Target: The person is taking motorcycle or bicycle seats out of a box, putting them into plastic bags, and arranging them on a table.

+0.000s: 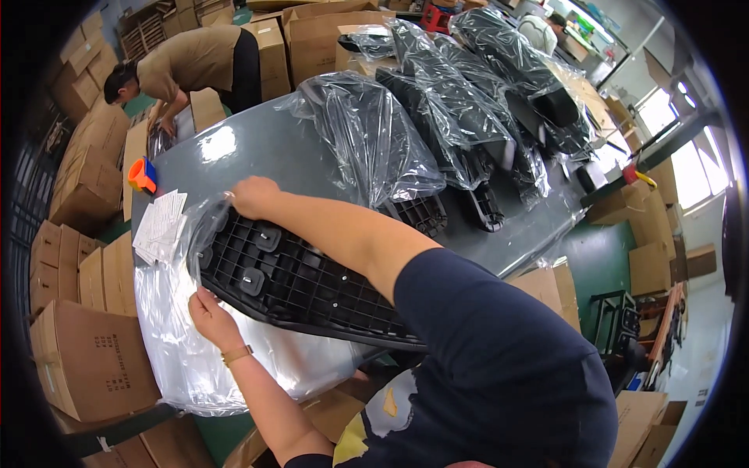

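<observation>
A black ribbed plastic panel (289,281) lies on the grey table (257,148), its left end inside a clear plastic bag (187,351). My left hand (209,313) pinches the bag's edge at the panel's near-left rim. My right hand (251,196) reaches across and grips the panel's far edge together with the bag's mouth. My right arm in a dark blue sleeve covers part of the panel.
Several bagged black parts (437,117) lie across the table's far side. A stack of white paper sheets (160,226) and an orange tape dispenser (142,175) sit at the left edge. Another person (187,66) bends over cardboard boxes (86,179) stacked at the left.
</observation>
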The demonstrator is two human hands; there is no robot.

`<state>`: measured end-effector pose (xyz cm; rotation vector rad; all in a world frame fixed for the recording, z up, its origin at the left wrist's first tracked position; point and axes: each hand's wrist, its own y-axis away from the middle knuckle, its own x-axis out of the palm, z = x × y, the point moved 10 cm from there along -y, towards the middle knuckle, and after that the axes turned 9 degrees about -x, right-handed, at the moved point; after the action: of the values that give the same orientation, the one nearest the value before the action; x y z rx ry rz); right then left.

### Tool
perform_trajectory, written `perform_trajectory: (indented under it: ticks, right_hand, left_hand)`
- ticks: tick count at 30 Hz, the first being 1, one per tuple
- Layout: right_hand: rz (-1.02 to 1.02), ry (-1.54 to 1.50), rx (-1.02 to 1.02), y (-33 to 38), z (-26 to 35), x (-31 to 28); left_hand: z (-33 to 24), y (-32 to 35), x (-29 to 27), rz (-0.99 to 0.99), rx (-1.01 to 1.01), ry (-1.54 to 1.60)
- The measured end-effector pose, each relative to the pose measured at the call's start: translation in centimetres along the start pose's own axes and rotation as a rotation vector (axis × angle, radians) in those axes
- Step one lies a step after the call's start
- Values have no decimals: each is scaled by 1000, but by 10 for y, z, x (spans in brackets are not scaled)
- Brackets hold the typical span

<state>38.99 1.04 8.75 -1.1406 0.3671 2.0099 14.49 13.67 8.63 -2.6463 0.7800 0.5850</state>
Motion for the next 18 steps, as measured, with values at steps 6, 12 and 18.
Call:
perform_trajectory:
  ticks: [6, 12, 18]
  right_hand:
    - [-57, -212, 110, 80, -72, -21]
    - [-39, -243, -21, 246, -72, -65]
    - [584, -397, 612, 470, -142, -43]
  left_hand:
    - [-48, 65, 30, 56, 356, 8]
    - [-49, 106, 39, 247, 228, 62]
    - [-45, 96, 42, 300, 75, -102]
